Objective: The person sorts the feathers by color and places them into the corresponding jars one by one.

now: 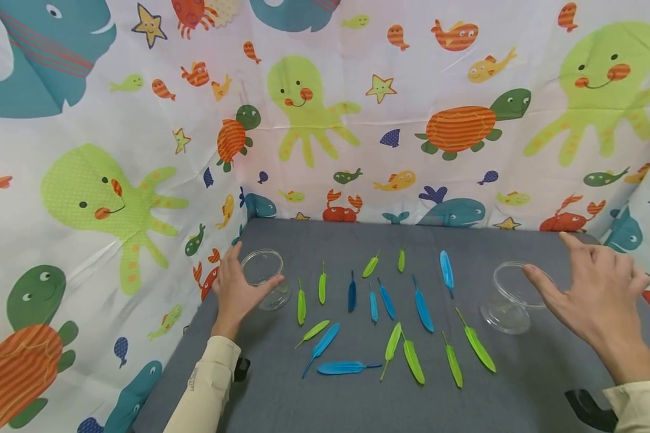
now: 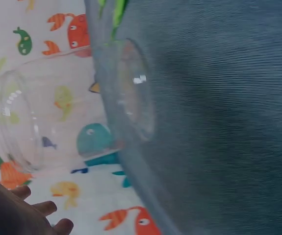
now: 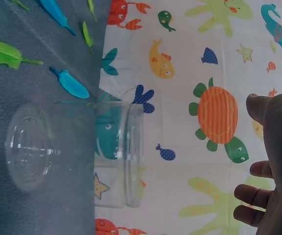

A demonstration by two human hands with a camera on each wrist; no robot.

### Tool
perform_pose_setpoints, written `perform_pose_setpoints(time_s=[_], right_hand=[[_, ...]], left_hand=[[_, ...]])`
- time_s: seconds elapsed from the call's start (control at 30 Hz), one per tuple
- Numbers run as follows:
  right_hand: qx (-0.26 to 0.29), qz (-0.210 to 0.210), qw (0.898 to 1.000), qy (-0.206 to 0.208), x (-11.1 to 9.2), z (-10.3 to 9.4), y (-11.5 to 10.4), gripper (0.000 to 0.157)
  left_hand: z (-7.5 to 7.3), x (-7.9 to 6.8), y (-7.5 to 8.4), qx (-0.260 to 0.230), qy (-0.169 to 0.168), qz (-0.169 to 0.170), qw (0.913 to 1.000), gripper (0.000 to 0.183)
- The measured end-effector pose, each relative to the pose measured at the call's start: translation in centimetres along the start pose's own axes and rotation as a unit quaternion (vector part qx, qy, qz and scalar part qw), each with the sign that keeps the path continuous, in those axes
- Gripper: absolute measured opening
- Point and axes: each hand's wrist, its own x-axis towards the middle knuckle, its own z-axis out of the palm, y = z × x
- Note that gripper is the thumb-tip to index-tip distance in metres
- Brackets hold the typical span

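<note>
Two clear, see-through jars with round open mouths stand on the grey cloth. One jar is at the left; my left hand is beside it, thumb and fingers spread. In the left wrist view that hand's fingers show apart from the jar's rim. The other jar stands at the right, with my right hand held above and beside it, thumb spread from the fingers. A gap shows between the right thumb and the jar in the right wrist view. Neither hand holds anything.
Between the jars lie several loose feathers, some lime green like this green feather, others blue like this blue feather. The grey cloth meets a white curtain printed with sea animals at the back and sides.
</note>
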Motion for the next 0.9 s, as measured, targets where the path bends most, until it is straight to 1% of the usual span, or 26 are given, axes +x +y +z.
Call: perform_pose_setpoints(time_s=[0.17, 0.37, 0.43, 0.53, 0.63, 0.8, 0.9], right_hand=[[0.003, 0.012, 1.000, 0.002, -0.4, 0.3, 0.4, 0.091], [0.013, 0.012, 1.000, 0.003, -1.5, 1.0, 0.7, 0.084], [0.024, 0.013, 1.000, -0.008, -1.9, 1.2, 0.6, 0.082], [0.048, 0.020, 0.998, -0.034, -2.3, 1.4, 0.5, 0.080], [0.061, 0.028, 0.996, -0.057, -2.6, 1.5, 0.4, 0.081], [0.069, 0.021, 0.996, -0.060, -3.0, 1.7, -0.1, 0.079], [0.084, 0.005, 0.994, -0.064, -3.4, 1.9, -0.3, 0.072]], left_hand=[[0.6, -0.8, -1.4, -0.041, 0.000, -0.028, 0.9988, 0.127], [1.2, -1.4, -2.2, -0.061, -0.016, -0.063, 0.9960, 0.130], [1.3, -1.6, -2.2, -0.062, -0.021, -0.070, 0.9954, 0.130], [1.3, -1.9, -2.2, -0.059, -0.026, -0.076, 0.9950, 0.131], [1.5, -2.0, -2.3, -0.054, -0.028, -0.079, 0.9950, 0.131], [1.9, -2.2, -2.5, -0.064, -0.026, -0.085, 0.9940, 0.131], [2.1, -2.2, -2.6, -0.077, -0.028, -0.091, 0.9925, 0.129]])
